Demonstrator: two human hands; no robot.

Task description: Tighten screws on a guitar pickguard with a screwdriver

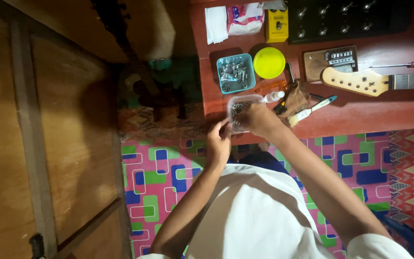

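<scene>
Two hands meet at the near edge of the red desk (360,115), over a clear plastic container (239,103) of small metal parts. The right hand (259,120) lies across the container's 4 o'clock corner, fingers curled down into or onto it; whether it has pinched a part I cannot tell, since the fingertips are hidden. The left hand (219,141) sits at the container's 8 o'clock side, fingers drawn together near the rim, seemingly steadying it or holding something tiny; that too is too small to make out.

At 12 o'clock from the container stands a teal tray (235,73) of more metal hardware, with a round yellow lid (269,62) just beside it at 3 o'clock, probably kept close so parts stay sorted and reachable. Farther toward 2 o'clock lies a guitar neck (374,81), headstock toward the trays, and a small brush (312,109) rests between it and the hands. A patterned mat (164,177) covers the floor below.
</scene>
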